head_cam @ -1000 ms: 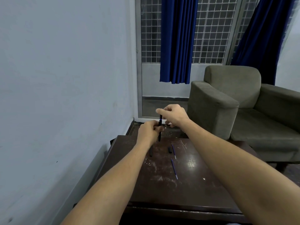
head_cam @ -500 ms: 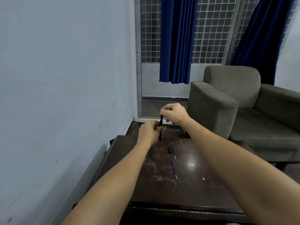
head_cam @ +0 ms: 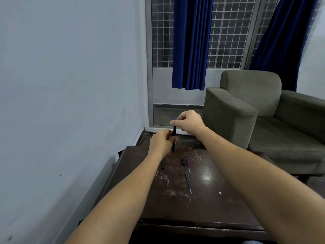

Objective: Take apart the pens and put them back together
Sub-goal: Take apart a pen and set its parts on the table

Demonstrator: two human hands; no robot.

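The pen (head_cam: 174,138) is standing upright between my hands above the table (head_cam: 211,205). My left hand (head_cam: 161,143) is curling its fingers tight around the barrel, while my right hand (head_cam: 189,123) is pinching its blue top end.

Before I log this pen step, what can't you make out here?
- Head view: the left hand hides the pen barrel's middle.
- The right hand's grip covers the barrel's top; the blue bit there is too small to identify.
- Black pieces on the table: too small.
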